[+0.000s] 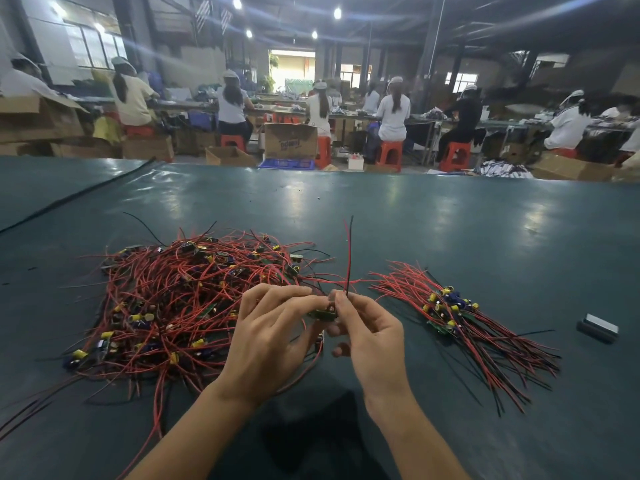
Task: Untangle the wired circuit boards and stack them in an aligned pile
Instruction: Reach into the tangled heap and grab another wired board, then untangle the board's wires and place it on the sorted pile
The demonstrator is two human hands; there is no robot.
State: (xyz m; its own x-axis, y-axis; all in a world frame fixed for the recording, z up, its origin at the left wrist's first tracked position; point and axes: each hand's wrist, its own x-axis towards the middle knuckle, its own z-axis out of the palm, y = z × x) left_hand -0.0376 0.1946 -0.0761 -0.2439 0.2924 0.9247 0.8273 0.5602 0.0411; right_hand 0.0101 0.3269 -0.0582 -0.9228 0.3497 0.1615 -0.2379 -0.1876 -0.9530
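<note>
Fingers [277, 292] of the left hand [273, 337] and the right hand [370, 344] curl and pinch one small green board [323, 314] just above the bench [415, 220]. Its red and black wires [348, 258] stick up. A big tangled heap [187, 299] lies on the left, a neat pile [457, 317] on the right.

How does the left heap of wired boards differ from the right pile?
The left heap is much larger than the right pile. The left heap's wires loop and cross every way; the right pile's wires run roughly parallel, its boards bunched mid-length. Both lie on the green table and hold boards with red and black wires.
</note>
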